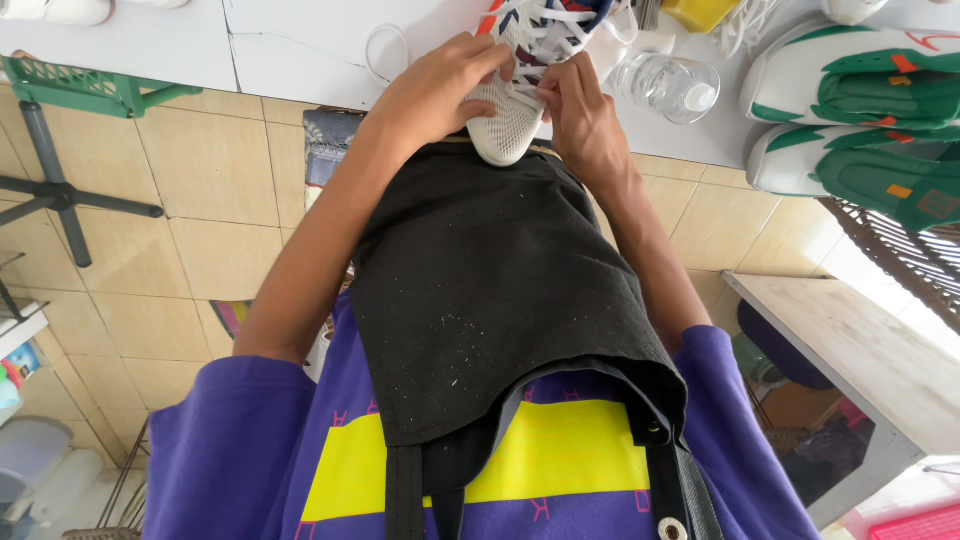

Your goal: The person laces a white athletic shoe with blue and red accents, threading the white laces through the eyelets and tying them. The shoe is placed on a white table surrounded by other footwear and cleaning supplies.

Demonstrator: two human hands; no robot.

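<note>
A white mesh sneaker (pixel 508 118) with white laces and red and blue trim lies toe toward me at the edge of the white table (pixel 290 50). My left hand (pixel 440 85) rests on its left side, fingers pinching the laces near the tongue. My right hand (pixel 580 115) pinches the laces from the right. Both hands are closed on the laces. A black apron (pixel 500 290) hangs down my front over a purple and yellow shirt.
A clear plastic bottle (pixel 668 85) lies right of the sneaker. Two white and green sneakers (pixel 860 120) sit at the table's right end. A loose white lace loop (pixel 385 50) lies left of my hands. A wooden bench (pixel 850 350) stands lower right, a green crate (pixel 90 85) and chair base left.
</note>
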